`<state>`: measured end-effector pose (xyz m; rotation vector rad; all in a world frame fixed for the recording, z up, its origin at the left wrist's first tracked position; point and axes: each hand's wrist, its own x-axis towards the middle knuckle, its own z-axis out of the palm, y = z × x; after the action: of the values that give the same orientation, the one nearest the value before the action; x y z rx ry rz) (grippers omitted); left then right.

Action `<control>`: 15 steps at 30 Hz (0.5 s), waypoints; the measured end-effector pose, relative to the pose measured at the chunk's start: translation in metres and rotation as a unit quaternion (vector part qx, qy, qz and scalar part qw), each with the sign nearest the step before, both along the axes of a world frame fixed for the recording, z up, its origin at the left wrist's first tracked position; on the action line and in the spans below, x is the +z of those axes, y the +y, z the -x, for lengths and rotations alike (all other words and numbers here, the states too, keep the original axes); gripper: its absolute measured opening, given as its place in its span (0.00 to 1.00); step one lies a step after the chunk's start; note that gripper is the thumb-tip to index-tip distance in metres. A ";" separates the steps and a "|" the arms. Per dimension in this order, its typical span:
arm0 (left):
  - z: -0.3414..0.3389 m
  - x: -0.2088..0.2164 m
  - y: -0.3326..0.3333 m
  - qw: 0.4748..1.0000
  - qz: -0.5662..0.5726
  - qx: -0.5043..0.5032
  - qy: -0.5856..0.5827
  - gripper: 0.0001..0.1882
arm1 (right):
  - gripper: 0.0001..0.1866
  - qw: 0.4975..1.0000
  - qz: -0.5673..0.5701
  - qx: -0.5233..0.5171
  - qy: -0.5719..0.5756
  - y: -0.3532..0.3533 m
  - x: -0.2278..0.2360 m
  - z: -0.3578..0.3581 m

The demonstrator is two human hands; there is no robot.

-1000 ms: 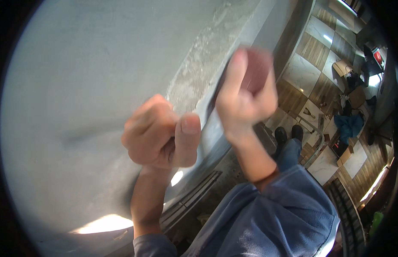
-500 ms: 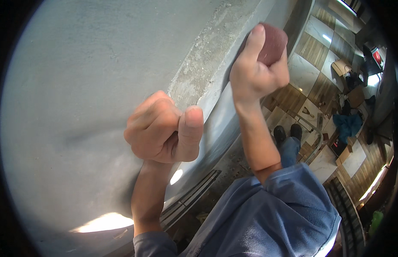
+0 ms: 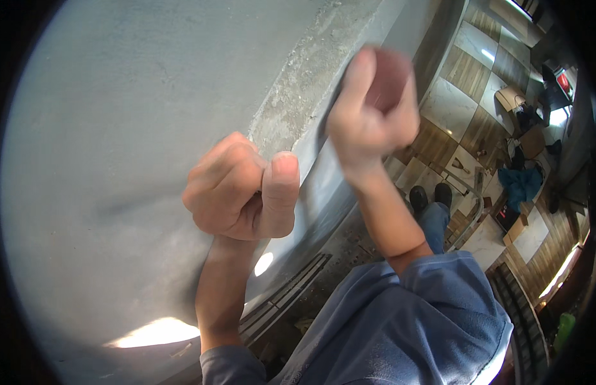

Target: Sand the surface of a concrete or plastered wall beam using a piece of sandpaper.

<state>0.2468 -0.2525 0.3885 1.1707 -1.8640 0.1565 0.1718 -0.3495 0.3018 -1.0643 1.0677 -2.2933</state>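
Observation:
My right hand point(image 3: 368, 125) is wrapped round a reddish-brown piece of sandpaper point(image 3: 389, 80), the thumb pressed along its near side. Motion blurs that hand and the sheet. They are at the right-hand edge of a rough grey cement strip point(image 3: 311, 77), beside a smooth pale side face. My left hand point(image 3: 237, 192) is closed at the lower end of the strip, fingers curled and thumb pointing up. Whatever lies inside its fingers, if anything, is hidden. A smooth grey plastered wall point(image 3: 131, 128) stretches out to the left of both hands.
Far below on the right lies a floor of checkered tiles point(image 3: 449, 109), where my shoes point(image 3: 431, 197) show. A blue cloth point(image 3: 521, 185), a cardboard box point(image 3: 511, 97) and scattered tools lie there. Long metal bars point(image 3: 285, 298) run below my left forearm.
My right hand has moved a short way left and down along the strip's edge with the sandpaper. My left hand has shifted only slightly.

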 end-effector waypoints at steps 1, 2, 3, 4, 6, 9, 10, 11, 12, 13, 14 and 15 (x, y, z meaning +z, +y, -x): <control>-0.001 0.001 -0.001 1.000 -0.002 0.000 -0.009 0.22 | 0.07 0.998 -0.030 0.025 -0.051 -0.011 0.006 0.004; 0.000 0.000 0.001 1.000 -0.001 0.000 -0.009 0.22 | 0.05 0.998 -0.043 0.029 -0.048 -0.012 0.002 0.004; 0.000 -0.003 0.003 1.000 -0.002 0.003 -0.002 0.22 | 0.05 0.998 -0.041 0.029 -0.047 0.002 -0.003 0.001; -0.004 -0.001 0.001 1.000 0.003 0.006 -0.001 0.22 | 0.05 0.998 -0.015 0.046 -0.033 0.024 -0.006 -0.009; -0.003 0.001 -0.002 1.000 0.005 0.014 -0.010 0.19 | 0.04 0.997 0.030 0.043 0.055 0.041 -0.019 -0.008; 0.007 0.004 -0.003 0.999 -0.004 0.034 -0.021 0.17 | 0.05 0.998 -0.056 0.014 -0.034 -0.015 -0.012 0.004; 0.011 0.005 -0.005 0.998 -0.009 0.050 -0.029 0.18 | 0.07 0.991 -0.119 0.037 -0.039 -0.028 -0.015 0.013; 0.010 0.006 -0.005 0.998 -0.004 0.051 -0.026 0.18 | 0.10 0.981 -0.179 0.061 -0.046 -0.038 -0.018 0.019; 0.008 0.003 -0.006 0.998 0.001 0.053 -0.038 0.18 | 0.11 0.982 -0.172 0.062 -0.048 -0.044 -0.024 0.023; 0.005 0.002 -0.006 0.997 0.005 0.054 -0.049 0.19 | 0.11 0.983 -0.167 0.060 -0.044 -0.043 -0.034 0.030; 0.004 0.003 -0.003 0.997 0.012 0.056 -0.045 0.19 | 0.11 0.972 -0.216 0.087 -0.038 -0.040 -0.049 0.039; 0.004 0.007 -0.002 0.997 0.013 0.054 -0.053 0.20 | 0.11 0.958 -0.260 0.114 -0.031 -0.039 -0.067 0.052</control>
<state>0.2424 -0.2541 0.3953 1.2667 -1.8857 0.3074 0.1197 -0.3886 0.2349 -0.8400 1.3435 -1.7139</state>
